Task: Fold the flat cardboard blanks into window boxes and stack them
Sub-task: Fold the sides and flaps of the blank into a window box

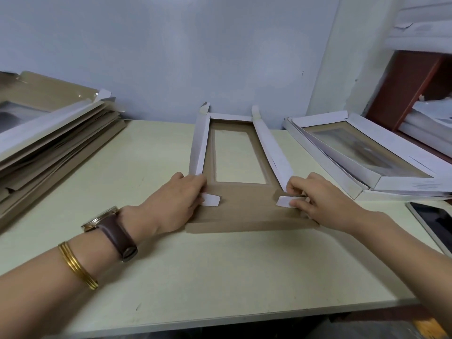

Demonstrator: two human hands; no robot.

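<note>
Both left hand [176, 201] and right hand [318, 199] pinched corner tabs [211, 200] of blank [244, 214]; slip risked side walls [199, 145] springing flat.

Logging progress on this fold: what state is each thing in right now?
Middle blank: side walls raised, near flap flat.
Left hand: grips left wall's end tab.
Right hand: pinches right wall's end tab.
Blank pile: unfolded, stacked left.
Finished boxes: folded, stacked right.
Tablet: screen dark.

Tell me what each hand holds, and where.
The cardboard blank: left hand grips its left side flap at the near end; right hand pinches the white tab by the right flap.
</note>
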